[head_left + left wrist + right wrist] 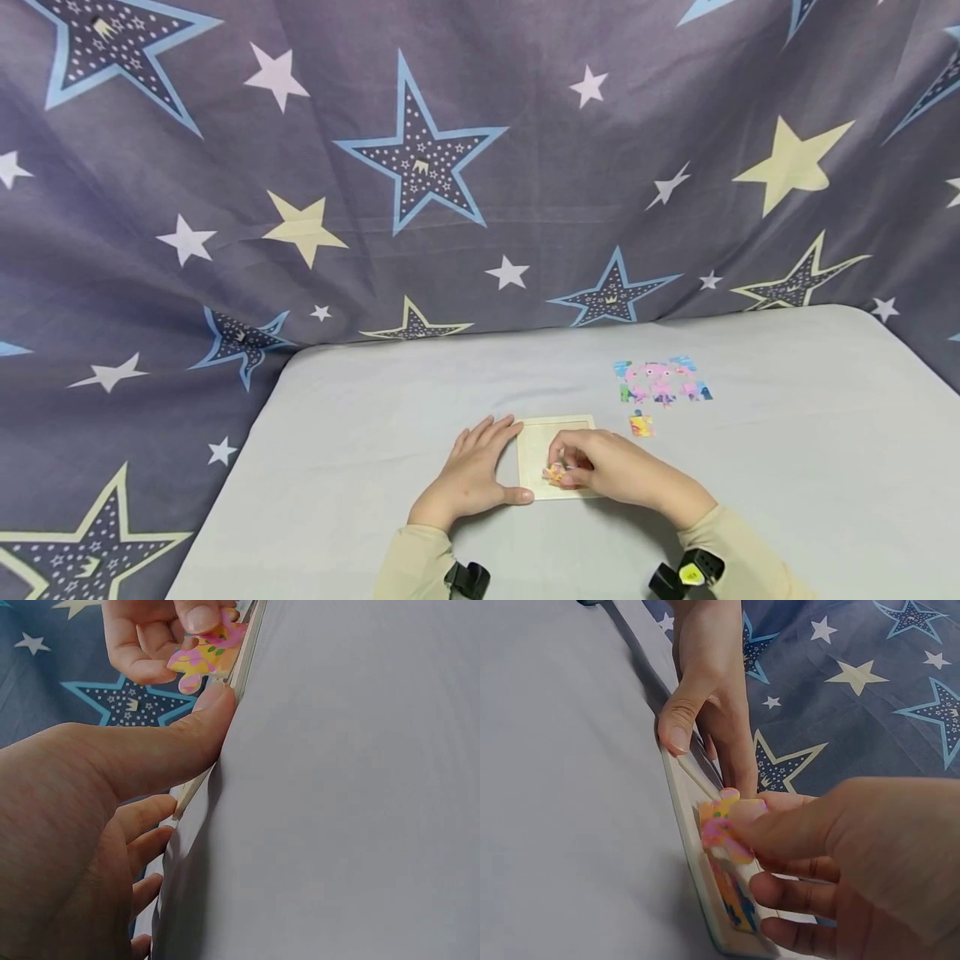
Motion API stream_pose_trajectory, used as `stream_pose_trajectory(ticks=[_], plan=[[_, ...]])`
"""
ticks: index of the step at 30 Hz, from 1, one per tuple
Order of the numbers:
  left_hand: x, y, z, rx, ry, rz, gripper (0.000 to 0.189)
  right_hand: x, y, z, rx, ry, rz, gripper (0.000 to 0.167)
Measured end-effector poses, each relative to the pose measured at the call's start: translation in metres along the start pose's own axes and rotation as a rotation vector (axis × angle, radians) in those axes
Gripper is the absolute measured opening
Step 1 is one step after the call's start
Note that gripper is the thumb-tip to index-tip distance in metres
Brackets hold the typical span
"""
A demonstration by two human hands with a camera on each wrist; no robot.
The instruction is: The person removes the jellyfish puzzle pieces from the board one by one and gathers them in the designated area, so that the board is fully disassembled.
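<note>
A pale wooden puzzle tray lies on the white-covered table in front of the person. The left hand rests at its left side, fingers extended along the edge and thumb against the near edge. Over the tray, the right hand pinches a yellow and pink puzzle piece between thumb and fingers. That piece is tilted off the tray's floor. Inside the tray, the right wrist view shows an orange and blue puzzle piece along the near side; the right hand partly hides the interior.
Beyond the tray to the right, several puzzle pieces with pink cartoon figures lie grouped together. A single yellow puzzle piece lies between them and the right hand. A dark star-patterned cloth hangs behind the table.
</note>
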State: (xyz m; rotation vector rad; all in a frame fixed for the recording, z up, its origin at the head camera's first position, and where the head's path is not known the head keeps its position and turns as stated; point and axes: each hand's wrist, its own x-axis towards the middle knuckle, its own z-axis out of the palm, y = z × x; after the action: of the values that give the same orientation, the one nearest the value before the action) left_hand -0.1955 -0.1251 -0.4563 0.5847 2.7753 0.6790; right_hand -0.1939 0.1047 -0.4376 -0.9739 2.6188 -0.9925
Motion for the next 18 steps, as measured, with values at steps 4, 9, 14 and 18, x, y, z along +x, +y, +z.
stream_pose_trajectory(ticks=[4, 9, 14, 18], plan=[[0.0, 0.0, 0.0, 0.0, 0.004, 0.001, 0.094, -0.001, -0.001, -0.001, 0.036, 0.001, -0.005, 0.015], [0.0, 0.001, 0.0, 0.005, -0.002, -0.001, 0.094, -0.002, 0.002, -0.006, 0.018, 0.023, 0.025, 0.017], [0.001, 0.0, 0.001, 0.002, -0.003, -0.007, 0.094, -0.005, 0.01, -0.017, 0.001, 0.041, 0.049, 0.019], [0.001, 0.0, 0.001, -0.003, -0.001, -0.006, 0.095, -0.009, 0.018, -0.027, -0.012, 0.054, 0.077, 0.017]])
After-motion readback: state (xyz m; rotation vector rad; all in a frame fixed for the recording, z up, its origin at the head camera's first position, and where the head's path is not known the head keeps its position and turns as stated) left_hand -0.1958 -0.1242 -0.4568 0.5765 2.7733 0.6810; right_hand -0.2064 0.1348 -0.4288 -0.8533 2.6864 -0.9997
